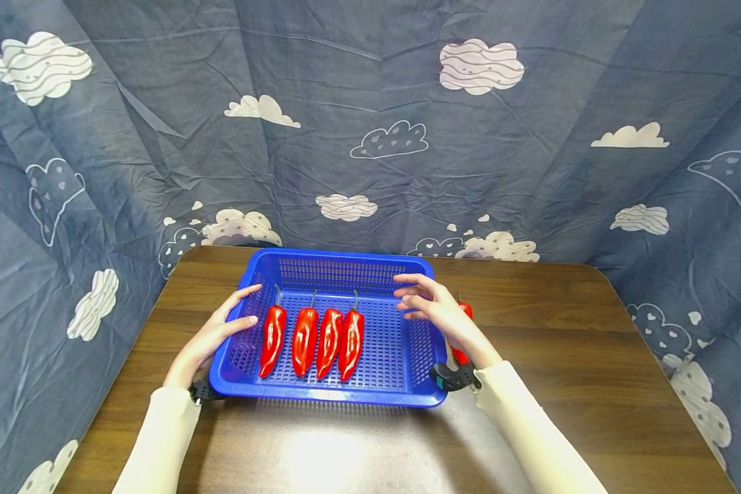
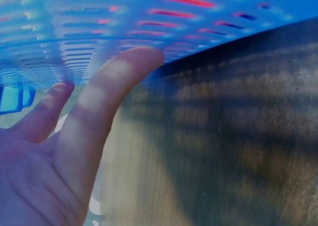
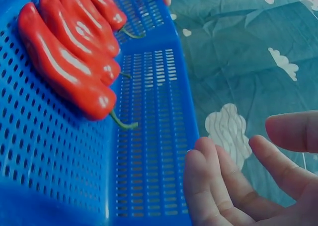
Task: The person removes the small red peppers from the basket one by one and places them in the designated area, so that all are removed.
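Several glossy red peppers (image 1: 304, 341) with thin green stems lie side by side in the left and middle part of a blue plastic basket (image 1: 327, 396). My left hand (image 1: 213, 336) holds the basket's left side; its thumb and index finger reach over the rim. In the left wrist view, fingers (image 2: 89, 121) touch the slotted wall from outside. Over the basket's right end hovers my right hand (image 1: 435, 309), fingers loosely bent and nothing between them. Another red pepper (image 1: 461, 356) lies outside the basket on the right, partly hidden by my right hand and wrist.
The basket stands on a brown wooden table (image 1: 543, 329), towards its back left. A dark blue curtain (image 1: 346, 89) with white clouds hangs behind and at both sides. Black wrist bands (image 1: 453, 377) sit close to the basket's front corners.
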### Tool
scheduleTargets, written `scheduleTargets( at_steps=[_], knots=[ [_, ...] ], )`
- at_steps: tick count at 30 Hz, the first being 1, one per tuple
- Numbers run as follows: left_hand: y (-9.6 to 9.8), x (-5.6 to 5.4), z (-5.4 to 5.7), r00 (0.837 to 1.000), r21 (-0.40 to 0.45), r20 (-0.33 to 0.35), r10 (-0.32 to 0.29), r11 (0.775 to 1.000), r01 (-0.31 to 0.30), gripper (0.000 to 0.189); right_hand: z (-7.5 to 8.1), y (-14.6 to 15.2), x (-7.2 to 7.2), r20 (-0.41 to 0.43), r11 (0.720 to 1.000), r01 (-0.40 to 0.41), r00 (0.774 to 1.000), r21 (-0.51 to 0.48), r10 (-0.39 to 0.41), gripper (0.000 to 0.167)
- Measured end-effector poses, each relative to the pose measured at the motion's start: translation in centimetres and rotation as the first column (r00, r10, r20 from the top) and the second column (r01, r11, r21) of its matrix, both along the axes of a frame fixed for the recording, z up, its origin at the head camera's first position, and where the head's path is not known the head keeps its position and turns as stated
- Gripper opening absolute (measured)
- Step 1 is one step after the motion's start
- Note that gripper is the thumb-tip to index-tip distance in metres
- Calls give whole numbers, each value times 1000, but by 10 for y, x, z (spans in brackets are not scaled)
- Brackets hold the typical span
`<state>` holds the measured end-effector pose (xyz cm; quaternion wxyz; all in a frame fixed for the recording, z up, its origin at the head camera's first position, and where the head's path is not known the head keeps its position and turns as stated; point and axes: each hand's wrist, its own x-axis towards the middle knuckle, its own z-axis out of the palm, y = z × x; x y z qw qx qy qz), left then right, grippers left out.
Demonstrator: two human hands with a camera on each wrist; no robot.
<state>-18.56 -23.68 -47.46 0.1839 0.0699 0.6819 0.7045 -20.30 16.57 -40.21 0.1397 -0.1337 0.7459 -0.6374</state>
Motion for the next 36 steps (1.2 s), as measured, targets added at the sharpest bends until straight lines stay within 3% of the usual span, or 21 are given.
scheduleTargets(
  at_steps=[27, 36],
  knots=[
    [0, 0, -1, 1000, 4, 7, 0, 1000, 0, 60, -27, -52, -9, 91, 996, -56, 995, 64, 50, 43],
    [0, 0, -1, 1000, 15, 0, 2, 1000, -2, 60, -32, -63, -12, 152, 994, -37, 988, 103, 21, 43]
  ],
)
